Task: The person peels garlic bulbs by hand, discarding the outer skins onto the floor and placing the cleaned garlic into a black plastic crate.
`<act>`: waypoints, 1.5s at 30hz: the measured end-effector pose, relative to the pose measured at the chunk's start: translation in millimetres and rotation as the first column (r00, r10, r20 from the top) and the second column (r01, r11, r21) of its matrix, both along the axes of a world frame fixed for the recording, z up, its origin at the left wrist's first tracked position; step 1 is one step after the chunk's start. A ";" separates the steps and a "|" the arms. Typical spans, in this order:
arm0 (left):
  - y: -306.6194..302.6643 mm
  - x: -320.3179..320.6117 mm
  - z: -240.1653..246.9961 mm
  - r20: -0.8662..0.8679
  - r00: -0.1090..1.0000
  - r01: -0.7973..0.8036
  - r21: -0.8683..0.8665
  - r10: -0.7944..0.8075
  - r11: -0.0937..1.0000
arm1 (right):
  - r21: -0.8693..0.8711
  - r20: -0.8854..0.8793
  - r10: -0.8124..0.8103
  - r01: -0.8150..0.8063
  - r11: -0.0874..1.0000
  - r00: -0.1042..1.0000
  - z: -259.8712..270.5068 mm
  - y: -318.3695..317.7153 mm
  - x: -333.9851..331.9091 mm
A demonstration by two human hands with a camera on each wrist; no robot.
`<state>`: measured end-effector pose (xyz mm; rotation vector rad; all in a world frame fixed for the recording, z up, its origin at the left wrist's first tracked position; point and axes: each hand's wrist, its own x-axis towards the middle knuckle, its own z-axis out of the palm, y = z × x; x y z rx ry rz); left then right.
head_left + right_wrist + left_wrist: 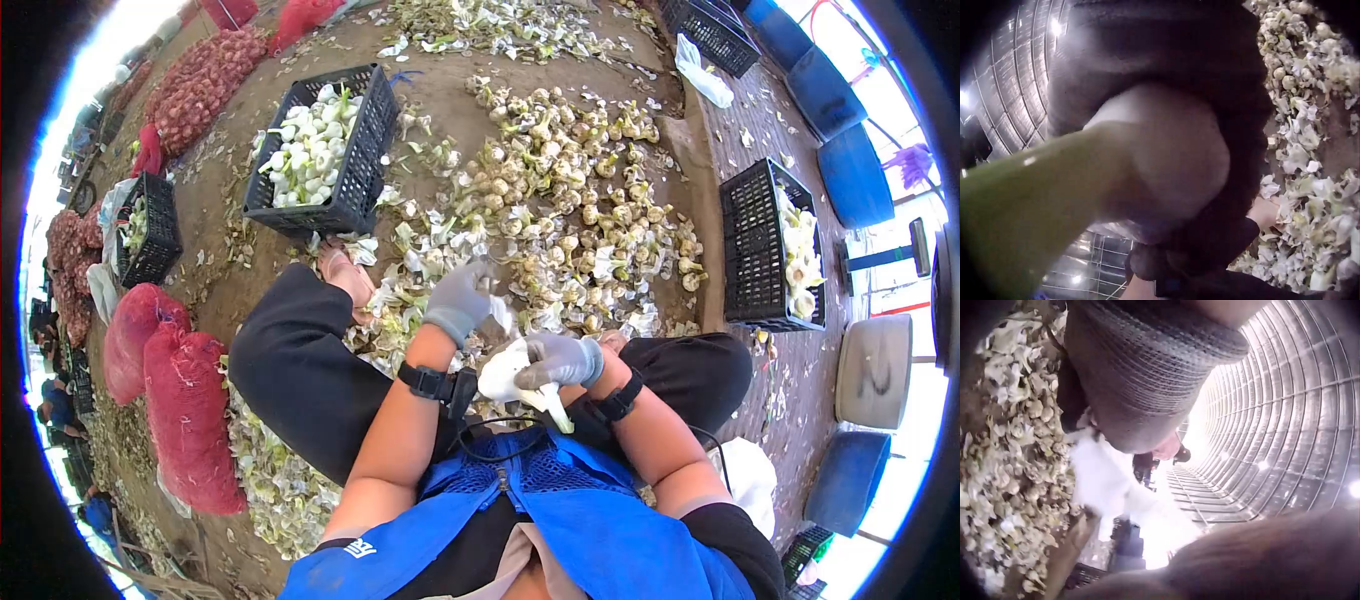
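My gloved right hand [560, 362] grips a white garlic bulb [503, 374] above my lap, its stalk tipped down toward my vest. In the right wrist view, the bulb's pale round body [1179, 153] and its thick green stalk [1029, 187] show close up against the dark glove. My gloved left hand [460, 298] is just beyond the bulb, fingers curled, pinching a loose white garlic skin [502, 316]. From the left wrist, the glove [1141, 387] hides most of the fingers, and a bright white skin [1100, 472] hangs beneath them.
Unpeeled garlic bulbs [560, 180] lie heaped beyond my legs, with skins scattered around. A black crate [380, 130] of white bulbs stands front left; another crate [750, 250] stands right. Red net sacks [190, 420] are at left, blue barrels [855, 180] at right.
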<state>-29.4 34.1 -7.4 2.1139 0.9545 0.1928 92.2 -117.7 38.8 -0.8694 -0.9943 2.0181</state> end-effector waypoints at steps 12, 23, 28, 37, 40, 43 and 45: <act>-14.2 2.9 18.7 0.487 0.826 0.362 -0.073 -0.283 0.929 | 0.659 0.560 -0.814 0.515 0.549 0.152 -61.4 5.9 25.0; -10.2 3.9 34.5 0.253 0.526 0.343 -0.937 0.812 0.070 | -0.100 0.047 -0.667 0.668 0.738 0.744 12.0 3.0 44.6; -6.3 -4.1 7.9 0.354 0.562 0.453 -0.888 0.748 0.080 | 0.337 0.880 -0.432 0.384 0.860 0.195 -11.8 6.1 36.3; -36.4 6.4 20.1 0.398 0.690 0.193 -0.906 0.605 0.376 | 0.347 0.502 -0.828 0.819 0.458 0.251 -24.5 13.2 36.0; -31.9 8.9 8.0 0.508 0.629 0.342 -0.861 0.588 0.377 | 0.307 0.396 -0.843 0.813 0.494 0.363 -54.5 4.9 56.1; -30.0 10.8 3.3 0.423 0.728 0.221 -0.889 0.539 0.400 | 0.336 0.702 -0.615 0.594 0.731 0.359 -47.5 -12.4 81.4; -34.5 13.5 2.5 0.416 0.858 0.091 -0.700 0.301 0.708 | 0.290 0.377 -0.766 0.720 0.631 0.520 -21.6 10.3 28.9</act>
